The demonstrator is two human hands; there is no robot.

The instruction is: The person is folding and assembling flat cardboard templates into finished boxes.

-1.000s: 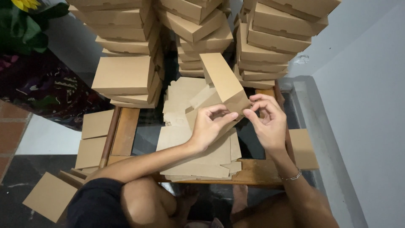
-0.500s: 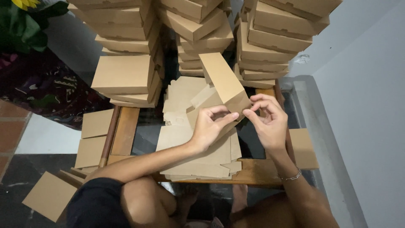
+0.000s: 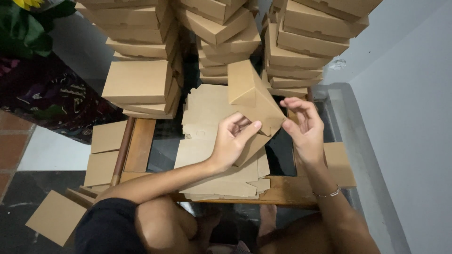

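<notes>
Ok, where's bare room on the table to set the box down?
Bare spots: the wooden strip left of the flat blanks, and the dark gap beneath the box, between both hands. The back is crowded with box stacks.
</notes>
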